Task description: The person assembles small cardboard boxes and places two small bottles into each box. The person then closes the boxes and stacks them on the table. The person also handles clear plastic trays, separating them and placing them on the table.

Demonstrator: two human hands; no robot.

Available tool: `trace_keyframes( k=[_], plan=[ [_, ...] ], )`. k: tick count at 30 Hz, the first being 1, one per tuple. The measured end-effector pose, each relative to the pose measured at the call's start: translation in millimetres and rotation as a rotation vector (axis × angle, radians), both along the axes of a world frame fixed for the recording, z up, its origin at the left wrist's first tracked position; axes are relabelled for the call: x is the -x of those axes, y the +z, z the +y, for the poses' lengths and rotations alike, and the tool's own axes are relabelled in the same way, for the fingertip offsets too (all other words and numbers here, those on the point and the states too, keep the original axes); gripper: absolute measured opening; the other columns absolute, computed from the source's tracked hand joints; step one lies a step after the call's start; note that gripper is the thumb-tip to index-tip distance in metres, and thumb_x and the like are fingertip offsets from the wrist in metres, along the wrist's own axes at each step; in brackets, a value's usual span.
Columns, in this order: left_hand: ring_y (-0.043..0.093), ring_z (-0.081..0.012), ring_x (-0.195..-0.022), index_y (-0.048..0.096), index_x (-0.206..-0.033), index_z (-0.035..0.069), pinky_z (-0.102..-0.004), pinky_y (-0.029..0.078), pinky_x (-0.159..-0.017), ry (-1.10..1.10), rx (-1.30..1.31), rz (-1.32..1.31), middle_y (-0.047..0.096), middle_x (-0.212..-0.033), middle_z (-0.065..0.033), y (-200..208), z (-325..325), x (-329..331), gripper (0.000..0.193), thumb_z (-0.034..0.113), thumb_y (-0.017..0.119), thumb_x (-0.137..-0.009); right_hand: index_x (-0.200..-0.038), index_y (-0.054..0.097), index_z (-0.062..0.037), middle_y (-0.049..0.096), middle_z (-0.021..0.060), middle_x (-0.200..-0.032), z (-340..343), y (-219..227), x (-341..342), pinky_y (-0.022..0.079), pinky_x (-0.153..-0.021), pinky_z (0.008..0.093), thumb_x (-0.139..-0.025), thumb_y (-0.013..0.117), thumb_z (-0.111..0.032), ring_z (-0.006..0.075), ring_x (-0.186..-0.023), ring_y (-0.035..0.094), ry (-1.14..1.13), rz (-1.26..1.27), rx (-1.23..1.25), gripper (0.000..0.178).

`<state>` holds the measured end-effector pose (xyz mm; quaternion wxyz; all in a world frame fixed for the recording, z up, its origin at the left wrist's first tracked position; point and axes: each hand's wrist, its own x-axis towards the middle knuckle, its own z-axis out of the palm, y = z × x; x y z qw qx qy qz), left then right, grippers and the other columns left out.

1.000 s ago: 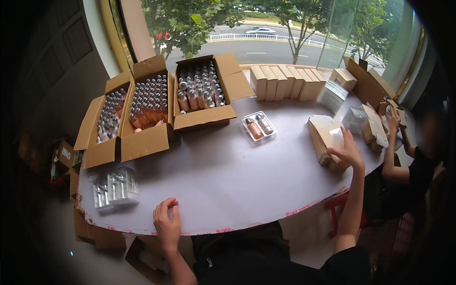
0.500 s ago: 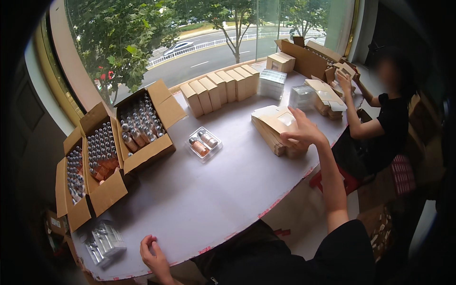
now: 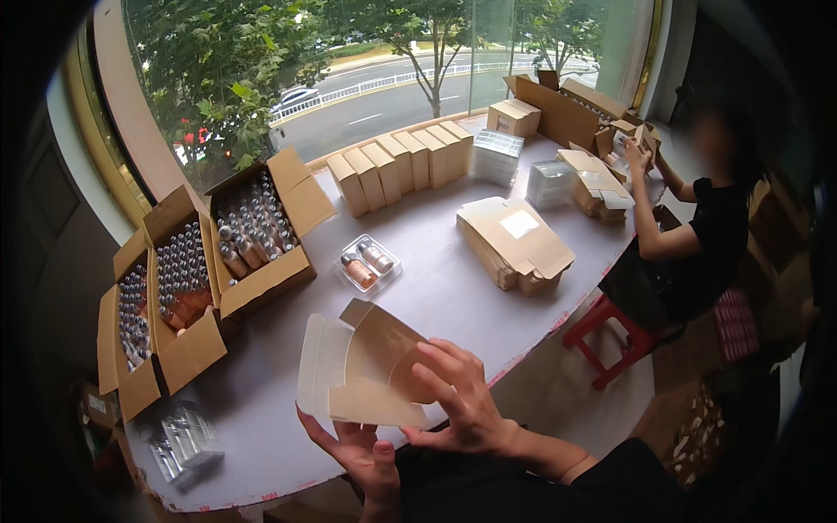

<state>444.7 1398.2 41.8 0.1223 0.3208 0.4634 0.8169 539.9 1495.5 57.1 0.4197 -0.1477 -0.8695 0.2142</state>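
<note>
A partly unfolded brown paper carton (image 3: 375, 375) with pale inner flaps is up in front of me, over the near edge of the table. Under its lower left side, my left hand (image 3: 370, 458) supports it; some of the fingers are hidden behind the board. My right hand (image 3: 466, 401) grips the carton's right side, its fingers bent against the panel. Beyond the carton lies a clear plastic tray (image 3: 397, 273) holding two small bottles (image 3: 359, 272) with dark caps. Flattened cartons (image 3: 514, 240) with a window form a stack farther right.
Open cardboard boxes (image 3: 196, 366) full of capped bottles line the left side. Clear plastic trays with silvery contents (image 3: 185, 443) sit near left. Upright cartons (image 3: 384, 179) stand by the window, beside stacked clear trays (image 3: 498, 157). A co-worker (image 3: 715, 209) handles a carton at right.
My right hand has come back from the flattened stack with a carton, now partly unfolded. My left hand has moved right and up to hold it too.
</note>
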Motion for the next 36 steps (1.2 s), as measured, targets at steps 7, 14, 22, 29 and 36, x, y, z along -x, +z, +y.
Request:
trace_keyframes(
  k=[7,14,22,29,36],
  plan=[
    [0.052,-0.0198,-0.102,0.037,-0.122,-0.002,-0.0331,0.042,-0.088,0.133,0.135,-0.031,0.054,-0.111,-0.0104,-23.6,-27.2,7.9,0.054,0.024,0.065,-0.083,-0.138,0.023,-0.0058,0.028,0.0228,-0.138,-20.3,-1.0,-5.6,0.037,-0.093,0.0421,-0.068,0.076,-0.029,0.0366,-0.120,0.037,0.094,0.051,0.293,0.090],
    [0.051,-0.0133,-0.079,0.030,-0.120,0.002,-0.0272,0.042,-0.072,0.192,0.153,0.035,0.051,-0.088,-0.0048,-5.5,-17.8,20.6,0.076,0.048,0.069,-0.074,-0.099,0.053,-0.0054,0.061,0.0093,-0.089,-27.1,-12.5,-2.3,0.050,-0.061,0.0299,-0.072,0.063,0.002,0.0241,-0.073,0.061,0.330,0.260,0.165,0.029],
    [0.041,-0.0112,-0.068,0.031,-0.098,0.010,-0.0248,0.036,-0.064,0.141,0.049,-0.041,0.040,-0.078,-0.0025,7.4,-31.7,8.8,0.050,0.026,0.071,-0.072,-0.110,0.041,-0.0085,0.060,0.0140,-0.096,-39.8,-11.5,0.5,0.051,-0.065,0.0349,-0.072,0.074,-0.020,0.0281,-0.079,0.061,0.386,0.335,0.057,0.052],
    [0.052,-0.0246,-0.093,0.031,-0.116,0.012,-0.0487,0.034,-0.093,-0.152,-0.058,0.020,0.050,-0.100,-0.0134,21.2,-47.7,-15.8,0.053,0.020,0.062,-0.075,-0.128,0.034,-0.0199,0.045,0.0240,-0.118,-36.1,-14.5,-5.1,0.052,-0.069,0.0375,-0.072,0.075,-0.031,0.0320,-0.089,0.059,0.492,0.478,0.157,0.070],
    [0.045,-0.0362,-0.113,0.020,-0.133,0.014,-0.0489,0.036,-0.094,-0.008,0.258,0.544,0.040,-0.124,-0.0254,-1.5,-39.4,-22.0,0.072,0.037,0.063,-0.080,-0.132,0.025,-0.0111,0.041,0.0170,-0.113,-34.4,-27.9,7.0,0.046,-0.074,0.0342,-0.083,0.065,-0.027,0.0235,-0.092,0.051,0.397,0.734,0.384,0.066]
  ],
)
